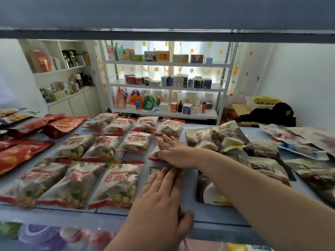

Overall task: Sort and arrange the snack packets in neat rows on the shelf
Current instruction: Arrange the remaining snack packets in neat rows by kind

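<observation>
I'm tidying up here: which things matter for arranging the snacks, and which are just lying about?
Job: white red-edged plastic snack packets, shiny red foil packets, beige-brown pouches, blue shelf, left hand, right hand.
Lying about: orange and green detergent bottles, yellow cardboard box, black cloth heap.

White snack packets (116, 185) w/ red lettering & edges, red foil packs (21, 153) left, pale blue shelf (226, 214).

Blue shelf (213, 214) carries white snack packets (116, 183), red packets (23, 153), beige pouches (262, 165).

White rack (163, 63) of boxes (163, 56), detergent bottles (149, 102), black garment (268, 114) behind.
</observation>
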`<move>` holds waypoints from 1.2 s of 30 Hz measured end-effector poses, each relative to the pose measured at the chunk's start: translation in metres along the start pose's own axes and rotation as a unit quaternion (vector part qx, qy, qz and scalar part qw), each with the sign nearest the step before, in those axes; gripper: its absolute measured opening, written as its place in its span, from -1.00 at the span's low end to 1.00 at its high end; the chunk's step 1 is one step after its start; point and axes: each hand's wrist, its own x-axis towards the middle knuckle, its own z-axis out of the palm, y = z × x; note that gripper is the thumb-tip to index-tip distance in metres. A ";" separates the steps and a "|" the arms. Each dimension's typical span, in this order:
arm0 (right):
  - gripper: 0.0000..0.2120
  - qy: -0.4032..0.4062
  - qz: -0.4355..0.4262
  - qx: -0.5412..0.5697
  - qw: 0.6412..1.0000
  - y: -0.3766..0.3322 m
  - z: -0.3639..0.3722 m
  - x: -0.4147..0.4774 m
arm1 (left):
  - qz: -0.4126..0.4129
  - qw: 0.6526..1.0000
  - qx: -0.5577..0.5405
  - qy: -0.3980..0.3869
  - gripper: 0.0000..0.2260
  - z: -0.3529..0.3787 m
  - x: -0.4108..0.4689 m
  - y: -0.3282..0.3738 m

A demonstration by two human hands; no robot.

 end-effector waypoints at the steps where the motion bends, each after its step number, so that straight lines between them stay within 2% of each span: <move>1: -0.43 0.003 -0.008 0.035 0.999 0.000 -0.001 -0.003 | 0.003 1.000 0.001 -0.017 -0.24 -0.006 0.001 0.003; 4: -0.49 0.064 -0.049 0.107 0.991 0.004 -0.010 -0.026 | 0.019 0.998 0.004 -0.063 -0.21 -0.026 0.005 0.009; 7: -0.57 0.174 -0.048 0.013 0.983 0.030 -0.030 -0.059 | 0.057 0.995 0.035 -0.070 -0.26 -0.052 0.014 0.015; 9: -0.61 0.244 -0.001 -0.021 0.969 0.061 -0.046 -0.077 | 0.092 0.992 0.054 -0.062 -0.32 -0.069 0.028 0.019; 12: -0.48 0.336 0.117 0.006 0.935 0.116 -0.068 -0.090 | 0.116 0.990 0.065 -0.046 -0.41 -0.083 0.070 0.024; 15: -0.24 0.296 0.252 0.062 0.919 0.156 -0.081 -0.091 | 0.116 0.990 0.059 -0.063 -0.53 -0.078 0.129 0.031; 17: -0.19 0.236 0.290 0.065 0.925 0.170 -0.083 -0.085 | 0.098 0.991 0.039 -0.081 -0.54 -0.067 0.169 0.035; 20: -0.35 0.173 0.257 0.035 0.950 0.178 -0.084 -0.075 | 0.066 0.992 -0.015 -0.107 -0.55 -0.049 0.210 0.042; 24: -0.63 0.143 0.208 0.012 0.968 0.183 -0.089 -0.076 | 0.035 0.990 -0.029 -0.134 -0.55 -0.031 0.236 0.041; 28: -0.72 0.104 0.201 -0.002 0.974 0.200 -0.099 -0.089 | 0.023 0.989 -0.027 -0.143 -0.50 -0.027 0.244 0.031; 33: -0.78 0.110 0.221 -0.008 0.969 0.224 -0.111 -0.109 | 0.009 0.988 -0.025 -0.151 -0.45 -0.026 0.251 0.030; 36: -0.81 0.169 0.189 0.077 0.964 0.224 -0.121 -0.110 | 0.002 0.988 -0.020 -0.152 -0.40 -0.026 0.254 0.032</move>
